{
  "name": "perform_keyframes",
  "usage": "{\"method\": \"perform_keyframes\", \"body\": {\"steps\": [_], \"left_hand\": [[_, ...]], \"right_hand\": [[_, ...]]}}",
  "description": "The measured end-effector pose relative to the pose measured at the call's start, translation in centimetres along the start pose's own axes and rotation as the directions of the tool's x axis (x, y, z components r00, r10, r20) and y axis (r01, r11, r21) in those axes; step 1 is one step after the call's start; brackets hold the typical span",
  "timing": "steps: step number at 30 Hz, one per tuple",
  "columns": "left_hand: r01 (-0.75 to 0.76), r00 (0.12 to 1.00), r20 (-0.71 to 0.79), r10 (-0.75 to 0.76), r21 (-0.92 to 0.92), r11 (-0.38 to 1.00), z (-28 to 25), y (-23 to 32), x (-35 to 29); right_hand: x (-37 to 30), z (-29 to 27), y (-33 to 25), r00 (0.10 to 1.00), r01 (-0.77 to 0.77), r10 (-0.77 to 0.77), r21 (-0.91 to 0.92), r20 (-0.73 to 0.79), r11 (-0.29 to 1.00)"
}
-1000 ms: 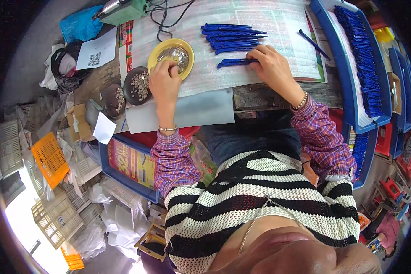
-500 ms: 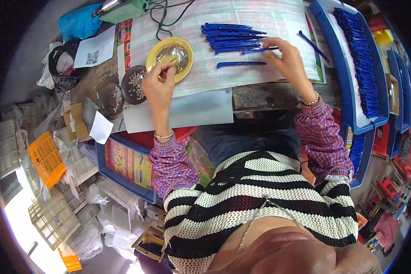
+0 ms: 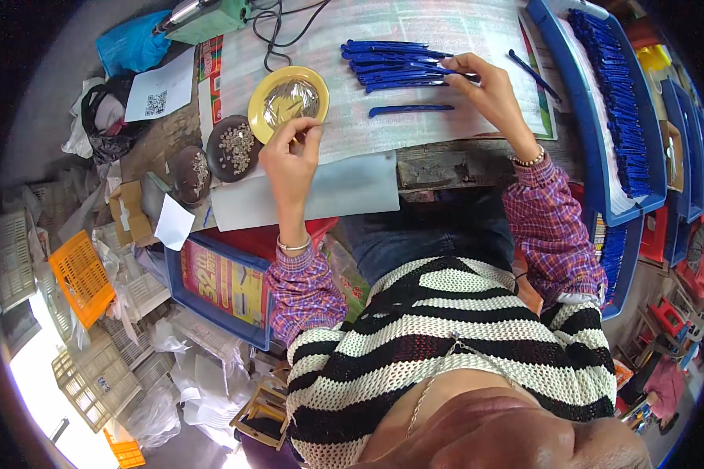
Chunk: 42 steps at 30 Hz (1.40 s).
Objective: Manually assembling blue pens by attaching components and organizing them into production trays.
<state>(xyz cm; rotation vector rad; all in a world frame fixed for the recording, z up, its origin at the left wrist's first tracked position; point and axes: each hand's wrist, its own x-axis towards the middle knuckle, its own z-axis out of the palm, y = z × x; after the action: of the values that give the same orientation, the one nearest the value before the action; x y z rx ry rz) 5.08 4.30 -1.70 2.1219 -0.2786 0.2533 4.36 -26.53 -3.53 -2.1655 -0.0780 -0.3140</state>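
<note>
Slim blue stick-shaped pieces (image 3: pixel 391 66) with rounded ends lie in a pile on the white-covered table. At the pile's right end, my right hand (image 3: pixel 483 90) pinches one blue piece between thumb and fingers. A single blue piece (image 3: pixel 411 109) lies apart, just nearer than the pile. My left hand (image 3: pixel 291 156) is beside the near edge of a yellow bowl (image 3: pixel 324 87), which holds thin shiny pieces. Its thumb and index finger are pressed together; whatever is between them is too small to make out.
Two dark dishes of small pale bits, the larger dish (image 3: pixel 217 162) and the smaller dish (image 3: pixel 181 170), stand left of the yellow bowl. Another blue piece (image 3: pixel 534 76) lies toward the right. Beyond it stands a blue tray (image 3: pixel 585 148) full of blue pieces. A cable (image 3: pixel 272 39) crosses the far side.
My left hand has moved off the yellow bowl, nearer and to the right, fingers still pinched. My right hand has shifted slightly; the blue piece in it now lies close against the pile's end.
</note>
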Motion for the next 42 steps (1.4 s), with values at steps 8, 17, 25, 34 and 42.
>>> {"method": "perform_keyframes", "body": {"steps": [8,17,25,34,42], "left_hand": [[-0.015,0.996,0.09,0.022,-0.07,0.997,2.1,1.9,-1.0],[-0.125,0.975,0.17,0.146,-0.129,0.984,4.7,4.9,-2.0],[-0.177,0.958,0.191,0.215,-0.199,0.964,4.8,8.8,-3.5],[-0.228,0.928,0.253,0.273,-0.195,0.954,5.1,9.5,-4.3],[-0.243,0.918,0.268,0.294,-0.206,0.948,5.3,8.8,-4.8]], "right_hand": [[-5.0,-5.7,-3.1,0.939,-0.34,0.343,0.248,0.033,0.907],[-7.6,-5.8,-3.5,0.953,-0.182,0.288,0.58,-0.094,0.794],[-9.8,-2.7,-6.8,0.984,0.148,-0.161,0.153,0.075,0.977],[-10.7,-2.0,-6.3,0.95,0.31,-0.304,-0.09,0.076,0.947],[-11.0,-1.8,-6.5,0.951,0.306,-0.299,-0.095,0.08,0.947]]}}
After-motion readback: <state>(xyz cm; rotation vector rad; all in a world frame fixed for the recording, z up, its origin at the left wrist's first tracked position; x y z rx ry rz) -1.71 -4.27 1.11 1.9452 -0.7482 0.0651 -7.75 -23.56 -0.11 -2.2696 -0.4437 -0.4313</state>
